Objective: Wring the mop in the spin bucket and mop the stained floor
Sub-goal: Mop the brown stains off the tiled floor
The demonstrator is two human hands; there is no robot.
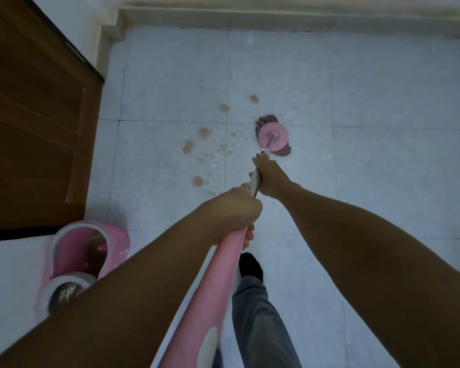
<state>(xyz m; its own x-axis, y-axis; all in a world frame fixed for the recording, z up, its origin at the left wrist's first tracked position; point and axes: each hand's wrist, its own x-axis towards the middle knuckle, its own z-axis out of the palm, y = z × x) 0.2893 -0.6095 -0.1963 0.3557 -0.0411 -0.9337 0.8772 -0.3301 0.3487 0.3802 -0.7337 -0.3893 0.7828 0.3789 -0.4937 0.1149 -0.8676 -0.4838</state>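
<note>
Mopping step was in hand, by my reading; the wringing looked done, since the mop head (273, 138) sat flat on the tiled floor (383, 128), well apart from the spin bucket (85, 261) at lower left. Both hands were wrapped tight around the mop handle (223, 274): left hand (237, 208) nearer the body on the pink section, right hand (270, 179) further down on the pale section. Mop head lay ahead of the right hand, just right of the brown stains (197, 144), none yet under it. Next move likely called for a sweep leftward across the spots, with downward pressure through the handle.
</note>
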